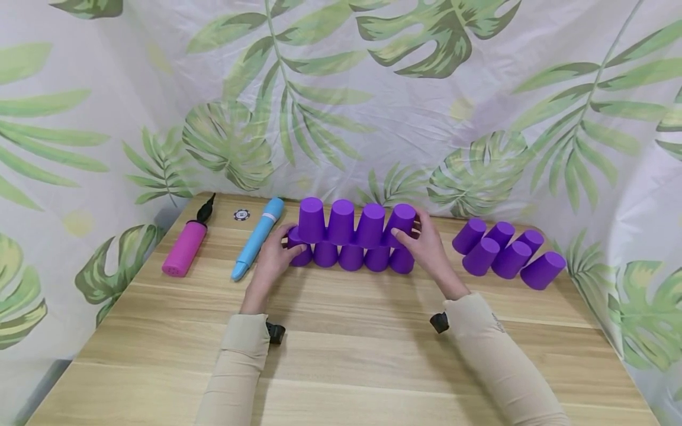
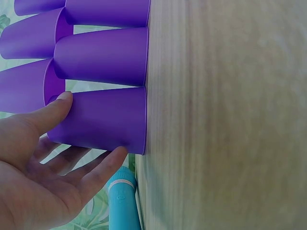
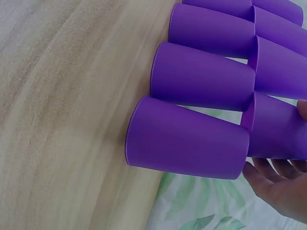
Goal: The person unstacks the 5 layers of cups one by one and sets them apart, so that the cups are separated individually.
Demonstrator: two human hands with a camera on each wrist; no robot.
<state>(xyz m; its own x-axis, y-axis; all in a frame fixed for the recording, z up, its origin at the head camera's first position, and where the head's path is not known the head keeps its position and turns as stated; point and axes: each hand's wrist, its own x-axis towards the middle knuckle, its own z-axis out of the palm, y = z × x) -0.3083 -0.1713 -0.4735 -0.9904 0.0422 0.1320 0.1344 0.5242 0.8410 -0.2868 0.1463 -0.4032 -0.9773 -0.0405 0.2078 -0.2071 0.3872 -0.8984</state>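
Upside-down purple cups stand in two tiers at the back middle of the table: a bottom row (image 1: 351,258) of several, with an upper row (image 1: 341,223) of several resting across their tops. At the left end my left hand (image 1: 273,255) holds the end bottom cup (image 2: 103,120), thumb on the near side and fingers around its outer side. My right hand (image 1: 428,251) grips the rightmost upper cup (image 3: 276,127), thumb in front and fingers behind. Below that cup, the end bottom cup (image 3: 187,139) stands on the table.
Several more upside-down purple cups (image 1: 510,260) stand grouped at the right. Left of the stack lie a light-blue tube-shaped pen (image 1: 257,239), a round poker chip (image 1: 242,215) and a pink hand pump (image 1: 184,248) with a black nozzle. A leaf-print cloth (image 1: 319,136) hangs behind the table.
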